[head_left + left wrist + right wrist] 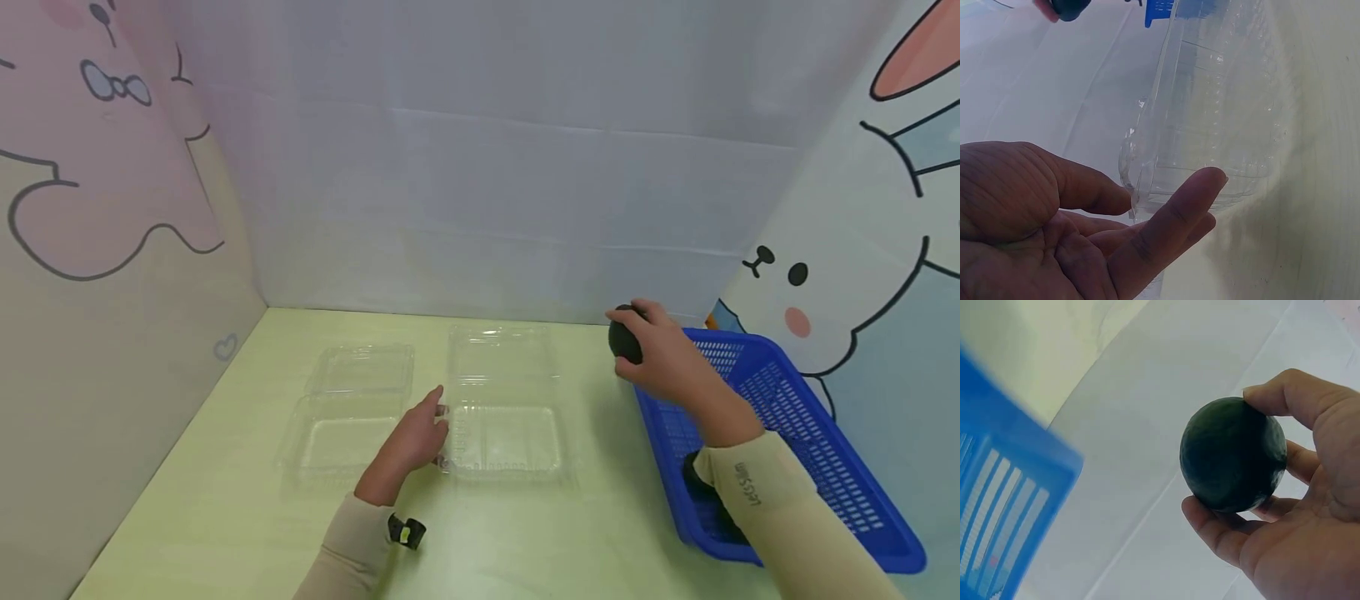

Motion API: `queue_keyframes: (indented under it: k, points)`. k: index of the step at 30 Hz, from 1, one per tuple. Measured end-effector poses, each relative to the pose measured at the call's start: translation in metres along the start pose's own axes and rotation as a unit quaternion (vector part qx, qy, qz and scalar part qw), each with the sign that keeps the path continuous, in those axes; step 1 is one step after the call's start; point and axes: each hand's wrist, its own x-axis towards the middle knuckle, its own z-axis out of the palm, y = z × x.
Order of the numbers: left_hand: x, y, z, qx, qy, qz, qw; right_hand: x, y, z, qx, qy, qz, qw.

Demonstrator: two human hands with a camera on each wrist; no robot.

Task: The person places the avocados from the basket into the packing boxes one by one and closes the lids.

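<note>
My right hand (660, 354) holds a dark green avocado (1233, 454) between thumb and fingers, raised over the far left corner of the blue basket (652, 450). The right wrist view shows the avocado rounded, with slightly bumpy skin. My left hand (412, 437) pinches the left edge of a clear plastic clamshell container (510, 442), thumb on one side of the rim and fingers on the other. This container lies opened out on the table, its lid (501, 354) folded back toward the wall. In the left wrist view the container's ridged side (1210, 125) rises beyond the fingers.
A second clear clamshell container (341, 442) lies opened on the pale yellow table (187, 517), left of my left hand. Dark shapes show in the basket beside my right sleeve, which partly hides them. A white sheet (487, 183) closes off the back, with cartoon-printed sheets at both sides.
</note>
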Motion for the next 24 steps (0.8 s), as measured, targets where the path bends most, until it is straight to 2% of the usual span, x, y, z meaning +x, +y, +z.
queue_keyframes:
  k: [11,18,24]
  points:
    - [0.001,-0.001,0.0,0.005,-0.002,-0.007,1.0,0.01,-0.034,0.028,0.013,-0.011,-0.029,0.999]
    - [0.003,-0.002,0.001,0.003,0.0,-0.016,0.9999,0.014,-0.051,0.05,0.016,-0.02,-0.028,0.999]
    - [0.005,-0.003,0.003,0.019,0.003,-0.003,0.9998,0.012,-0.061,0.07,0.019,-0.036,-0.029,0.999]
